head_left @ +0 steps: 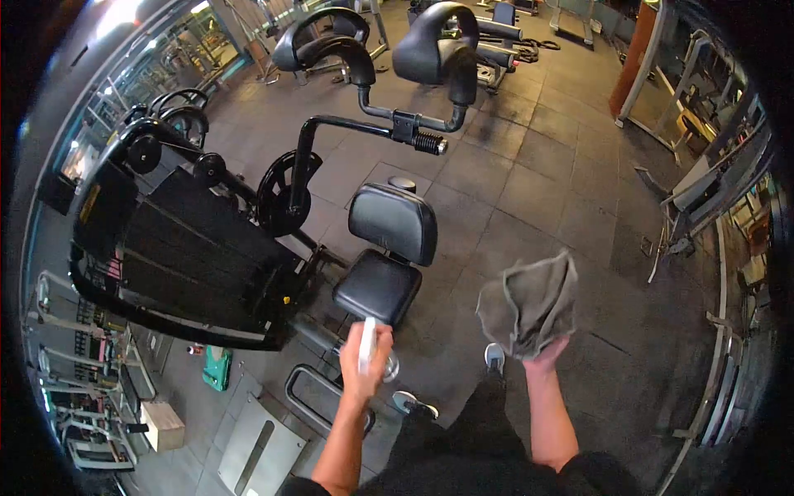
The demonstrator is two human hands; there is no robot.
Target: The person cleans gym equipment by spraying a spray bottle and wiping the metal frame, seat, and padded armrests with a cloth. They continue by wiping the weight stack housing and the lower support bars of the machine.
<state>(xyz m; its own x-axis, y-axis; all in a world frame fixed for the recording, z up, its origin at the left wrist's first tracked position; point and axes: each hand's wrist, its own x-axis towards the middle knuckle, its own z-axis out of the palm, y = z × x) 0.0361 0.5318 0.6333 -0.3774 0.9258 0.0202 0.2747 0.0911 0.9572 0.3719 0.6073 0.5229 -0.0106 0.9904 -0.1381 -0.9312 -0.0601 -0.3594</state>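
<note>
My left hand (361,372) is closed around a spray bottle (367,345) with a white top; a clear part of it shows past my fingers. Just beyond that hand is the black padded seat (378,285) of a gym machine, with its backrest (393,221) behind. On the right, my right hand (546,354) grips a crumpled grey cloth (531,302) from below, and the cloth hides most of the fingers. It hangs in the air over the floor, apart from the machine.
Left of the seat stands the machine's dark weight-stack housing (194,256). Its curved padded arms (434,50) rise above the backrest. A metal foot plate (263,450), a green item (217,369) and a wooden box (162,426) are at lower left. Racks (703,174) line the right.
</note>
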